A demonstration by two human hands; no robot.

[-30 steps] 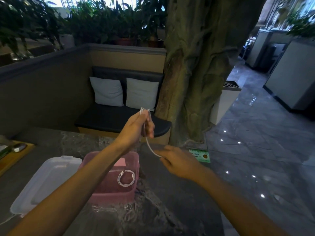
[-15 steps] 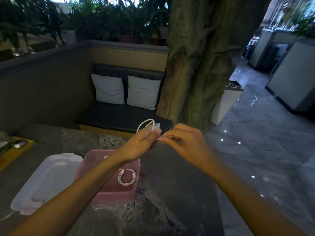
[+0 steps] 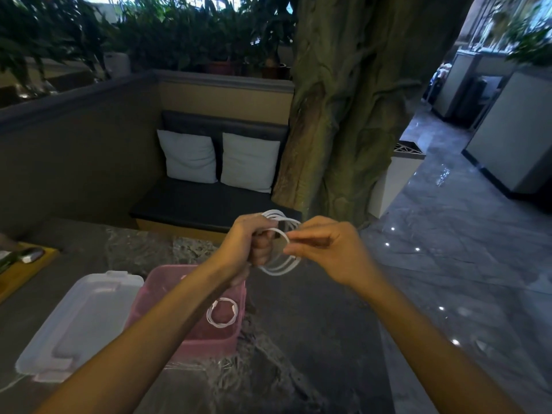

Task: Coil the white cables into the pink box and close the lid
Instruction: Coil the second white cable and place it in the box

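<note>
A white cable (image 3: pixel 282 265) hangs in several loops between my hands, above the far right corner of the pink box (image 3: pixel 209 339). My left hand (image 3: pixel 249 243) grips the bundle of loops. My right hand (image 3: pixel 325 249) pinches a strand at the coil's right side. The open pink box stands on the dark table, partly hidden by my left forearm. A second white cable (image 3: pixel 222 316) lies coiled on its bottom near the right wall. The translucent white lid (image 3: pixel 80 318) lies flat on the table, left of the box.
A yellow tray (image 3: pixel 24 267) with small items sits at the table's left edge. Beyond the table are a dark bench with two white cushions (image 3: pixel 218 158) and a thick tree trunk (image 3: pixel 352 115). The table's right edge drops to a glossy floor (image 3: pixel 463 264).
The cable went from one strand stretched between my hands to a coil of several loops. My right hand came up and left to meet the left hand.
</note>
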